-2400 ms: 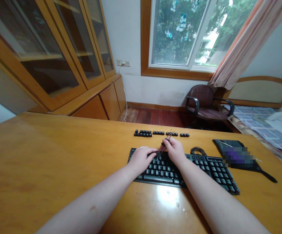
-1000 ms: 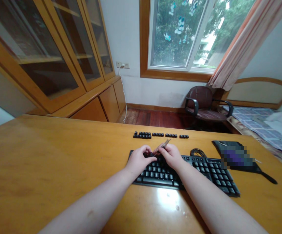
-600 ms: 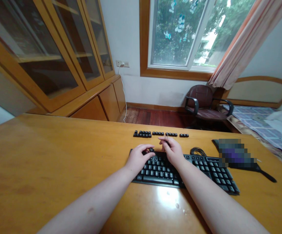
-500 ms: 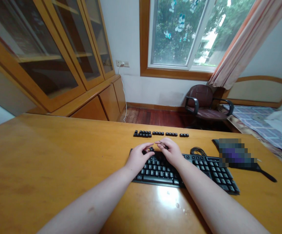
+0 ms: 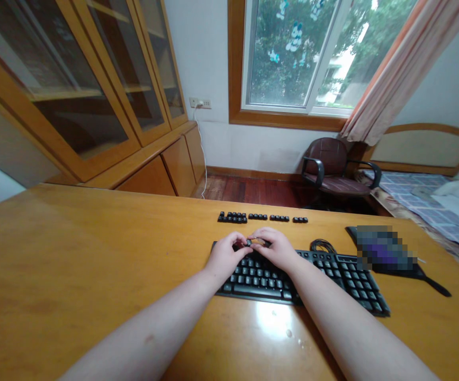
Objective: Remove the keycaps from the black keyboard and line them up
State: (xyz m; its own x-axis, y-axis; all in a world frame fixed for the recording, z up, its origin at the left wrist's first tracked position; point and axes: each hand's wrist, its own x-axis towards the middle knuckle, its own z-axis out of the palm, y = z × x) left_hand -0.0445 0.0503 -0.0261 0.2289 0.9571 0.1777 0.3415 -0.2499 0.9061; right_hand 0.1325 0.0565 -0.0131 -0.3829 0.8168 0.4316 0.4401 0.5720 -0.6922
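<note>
A black keyboard (image 5: 332,275) lies on the wooden desk (image 5: 94,264). Both my hands hover over its upper left part, fingertips meeting. My left hand (image 5: 225,256) pinches a small black keycap (image 5: 249,242). Curled beside it, my right hand (image 5: 280,248) is closed on a thin brown tool (image 5: 258,242) whose tip touches the keycap. Most of the tool is hidden by my fingers.
A row of loose black keycaps (image 5: 261,217) lies behind the keyboard. A coiled black cable (image 5: 322,245) and a black pouch (image 5: 415,270) sit to the right. Beyond the desk stand a chair (image 5: 332,169), a glass-door cabinet (image 5: 94,95) and a bed (image 5: 443,206).
The tool, earlier raised upright in my right hand, is now lowered flat. My hands parted briefly with the keycap in the left, then closed together again.
</note>
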